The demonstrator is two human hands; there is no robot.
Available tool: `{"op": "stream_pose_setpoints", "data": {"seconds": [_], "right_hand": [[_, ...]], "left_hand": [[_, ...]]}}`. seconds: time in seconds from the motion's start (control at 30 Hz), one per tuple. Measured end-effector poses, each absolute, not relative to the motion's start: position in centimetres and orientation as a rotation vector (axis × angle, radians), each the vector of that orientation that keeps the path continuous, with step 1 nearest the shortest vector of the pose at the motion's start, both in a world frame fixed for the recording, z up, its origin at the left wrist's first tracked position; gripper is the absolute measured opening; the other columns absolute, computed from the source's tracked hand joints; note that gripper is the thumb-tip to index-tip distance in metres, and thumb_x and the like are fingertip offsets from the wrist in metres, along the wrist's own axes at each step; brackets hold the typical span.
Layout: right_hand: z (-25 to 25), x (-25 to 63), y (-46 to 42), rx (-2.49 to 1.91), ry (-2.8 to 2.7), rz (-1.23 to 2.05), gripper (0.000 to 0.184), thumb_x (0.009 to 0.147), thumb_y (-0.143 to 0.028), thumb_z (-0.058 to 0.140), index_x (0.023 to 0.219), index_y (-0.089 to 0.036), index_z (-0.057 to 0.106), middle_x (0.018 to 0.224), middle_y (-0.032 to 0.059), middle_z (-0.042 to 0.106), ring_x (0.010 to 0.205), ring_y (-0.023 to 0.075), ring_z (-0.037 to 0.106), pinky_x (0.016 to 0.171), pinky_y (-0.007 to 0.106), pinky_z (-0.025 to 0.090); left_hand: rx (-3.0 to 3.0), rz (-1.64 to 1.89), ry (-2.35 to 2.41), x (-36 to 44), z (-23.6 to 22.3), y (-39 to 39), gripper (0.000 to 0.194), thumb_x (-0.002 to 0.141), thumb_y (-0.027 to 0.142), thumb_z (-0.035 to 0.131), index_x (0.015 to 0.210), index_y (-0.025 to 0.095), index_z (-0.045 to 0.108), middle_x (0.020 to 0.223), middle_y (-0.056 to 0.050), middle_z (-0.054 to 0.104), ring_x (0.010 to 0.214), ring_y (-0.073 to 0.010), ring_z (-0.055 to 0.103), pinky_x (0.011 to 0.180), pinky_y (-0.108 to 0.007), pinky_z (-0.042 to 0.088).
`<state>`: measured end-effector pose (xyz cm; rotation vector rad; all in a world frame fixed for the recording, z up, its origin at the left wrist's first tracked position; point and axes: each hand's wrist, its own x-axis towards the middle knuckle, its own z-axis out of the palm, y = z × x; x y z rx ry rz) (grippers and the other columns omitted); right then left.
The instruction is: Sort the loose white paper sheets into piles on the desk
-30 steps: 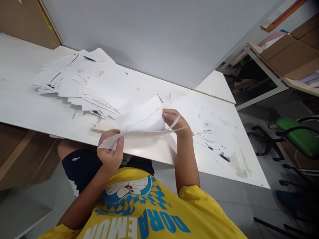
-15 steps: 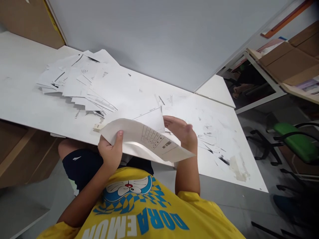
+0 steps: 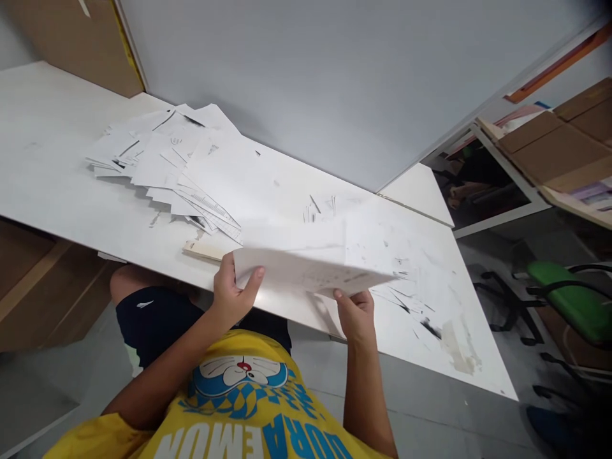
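Over table (image 3: 52,172), paper (image 3: 287,269) — right hand (image 3: 356,315) now gripping

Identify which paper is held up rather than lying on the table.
The white paper gripped by the left hand and right hand; the fanned pile lies on the table.

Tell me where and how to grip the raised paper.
From the near side, I'd say: left hand pinching the paper at its left end, thumb in front; right hand at the lower edge toward the other end. That edge is the near one, and the paper is thin and wide, so one hold might let it sag.
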<state>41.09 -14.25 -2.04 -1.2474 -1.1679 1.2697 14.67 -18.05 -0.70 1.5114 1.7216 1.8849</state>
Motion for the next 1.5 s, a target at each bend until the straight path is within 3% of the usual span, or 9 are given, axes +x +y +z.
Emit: {"op": "stream_pose_setpoints", "data": {"seconds": [0.1,0.27,0.47,0.6,0.73,0.87,0.97,1.13,1.5], "right_hand": [[-2.9,41.1,-14.5,-1.28,-1.192,1.22,0.032,0.069,-0.042,0.086,0.096,-0.028,0.079,0.099,0.0071,0.081,0.099,0.0315,0.075,0.09,0.047,0.059],[-2.6,41.0,-13.9,-1.364,-1.198,1.267,0.025,0.067,-0.041,0.087,0.085,-0.025,0.08,0.093,0.0086,0.082,0.093,0.034,0.077,0.085,0.05,0.061],[-2.4,41.0,-13.7,-1.35,-1.221,1.491,0.037,0.061,-0.038,0.092,0.093,-0.025,0.081,0.097,0.0102,0.082,0.096,0.0363,0.077,0.083,0.052,0.064],[-2.3,41.0,-13.9,-1.352,-1.222,1.38,0.046,0.061,-0.037,0.092,0.104,-0.026,0.079,0.094,0.0091,0.082,0.098,0.0352,0.077,0.088,0.053,0.062],[-1.3,40.9,-13.7,-1.278,-1.151,1.255,0.047,0.065,-0.034,0.089,0.11,-0.026,0.077,0.103,0.0091,0.081,0.108,0.0325,0.074,0.101,0.053,0.057],[-0.2,38.9,-14.3,-1.282,-0.892,1.16,0.051,0.07,-0.034,0.085,0.119,-0.024,0.074,0.113,0.0079,0.08,0.117,0.0294,0.072,0.11,0.049,0.053],[-0.1,36.0,-15.7,-1.318,-0.704,1.136,0.049,0.078,-0.038,0.08,0.125,-0.027,0.071,0.12,0.0063,0.078,0.121,0.0271,0.071,0.112,0.045,0.054],[-0.6,31.2,-17.9,-1.294,-0.524,1.324,0.062,0.08,-0.038,0.079,0.137,-0.023,0.063,0.135,0.0076,0.071,0.124,0.0272,0.069,0.117,0.047,0.05],[-0.2,29.4,-18.3,-1.304,-0.68,1.439,0.069,0.074,-0.036,0.083,0.138,-0.023,0.061,0.138,0.0082,0.07,0.131,0.0272,0.063,0.121,0.049,0.043]], "left_hand": [[1.587,1.959,1.494,14.7,-1.8,-17.8,0.046,0.093,0.046,0.066,0.131,0.024,0.052,0.11,-0.011,0.067,0.097,-0.0215,0.07,0.083,-0.034,0.06],[1.539,1.821,1.335,14.4,-2.9,-17.7,0.072,0.093,0.045,0.068,0.152,0.025,0.033,0.101,-0.011,0.071,0.087,-0.0228,0.073,0.078,-0.037,0.062],[1.517,1.84,1.317,14.3,-3.3,-17.8,0.05,0.093,0.039,0.068,0.137,0.023,0.051,0.107,-0.013,0.075,0.092,-0.0209,0.075,0.074,-0.029,0.062],[1.504,1.806,1.293,14.6,-1.6,-17.2,0.054,0.092,0.044,0.07,0.14,0.024,0.052,0.102,-0.012,0.076,0.089,-0.0215,0.075,0.072,-0.03,0.063],[1.546,1.65,1.256,12.9,1.0,-16.8,0.061,0.091,0.044,0.07,0.146,0.027,0.051,0.113,-0.013,0.075,0.1,-0.0237,0.075,0.081,-0.035,0.064],[1.651,1.685,1.477,8.4,2.0,-17.1,0.043,0.097,0.035,0.061,0.14,0.028,0.058,0.116,-0.008,0.074,0.104,-0.0223,0.072,0.094,-0.041,0.06],[2.063,1.445,1.716,5.3,1.0,-17.3,0.036,0.094,0.034,0.062,0.129,0.027,0.066,0.121,-0.009,0.073,0.115,-0.0282,0.068,0.102,-0.045,0.053],[2.421,0.913,1.933,4.4,-1.8,-17.4,0.037,0.096,0.04,0.056,0.125,0.022,0.07,0.111,-0.014,0.076,0.104,-0.0338,0.068,0.092,-0.049,0.048],[2.304,0.975,2.048,6.4,-1.9,-17.7,0.035,0.099,0.037,0.053,0.126,0.022,0.071,0.106,-0.013,0.076,0.101,-0.0326,0.067,0.086,-0.046,0.045]]}}
